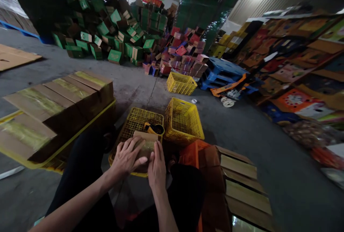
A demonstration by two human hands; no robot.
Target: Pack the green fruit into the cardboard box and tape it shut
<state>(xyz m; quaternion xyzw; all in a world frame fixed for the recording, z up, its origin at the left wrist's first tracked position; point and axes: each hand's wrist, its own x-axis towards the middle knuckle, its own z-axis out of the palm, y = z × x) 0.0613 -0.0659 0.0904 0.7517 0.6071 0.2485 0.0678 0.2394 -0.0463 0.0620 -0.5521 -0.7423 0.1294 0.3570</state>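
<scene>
A small brown cardboard box [147, 148] with clear tape over its top rests on an upturned yellow plastic crate [131, 121] between my knees. My left hand [127, 156] lies on the box's top left, fingers stretched out and spread, thumb pointing right. Along the right edge of the box, my right hand [157, 164] grips it, thumb on the near side and fingers reaching forward. Just beyond the box, a black and yellow tape dispenser [154, 128] sits on the crate. The underside of the box is hidden.
Taped cardboard boxes [67, 92] fill a yellow crate at my left. More boxes [239, 181] stand in an orange crate [197, 153] at my right. A yellow crate [184, 119] stands ahead. Farther off are piled green boxes [115, 56], blue pallets [225, 69] and a pallet jack [229, 90].
</scene>
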